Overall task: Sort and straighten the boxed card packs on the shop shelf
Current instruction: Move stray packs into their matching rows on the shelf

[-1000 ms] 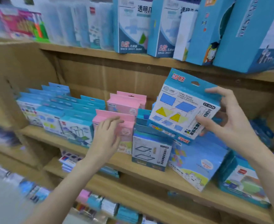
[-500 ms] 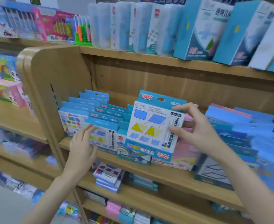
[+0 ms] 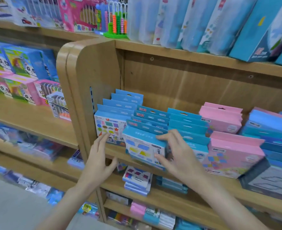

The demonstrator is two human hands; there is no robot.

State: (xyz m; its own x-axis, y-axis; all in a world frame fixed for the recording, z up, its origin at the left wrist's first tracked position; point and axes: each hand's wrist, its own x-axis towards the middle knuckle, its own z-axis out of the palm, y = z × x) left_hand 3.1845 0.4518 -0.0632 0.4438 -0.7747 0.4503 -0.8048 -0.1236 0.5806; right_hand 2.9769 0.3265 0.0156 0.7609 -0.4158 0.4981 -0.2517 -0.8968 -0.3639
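Note:
Rows of boxed card packs stand on the middle wooden shelf. My right hand grips a blue-and-white shapes pack at the front of the second blue row, its lower edge at the shelf's front. My left hand is open, fingertips touching the front pack of the leftmost blue row. Another blue row and two pink packs stand to the right.
The shelf's rounded wooden side panel rises just left of the packs. Large blue boxes and an abacus sit on the shelf above. More packs lie on the shelf below. A dark box leans at the far right.
My right hand has carried the shapes pack leftward and down, from in the air to the front of the second blue row. My left hand shifted left from the pink packs to the leftmost row.

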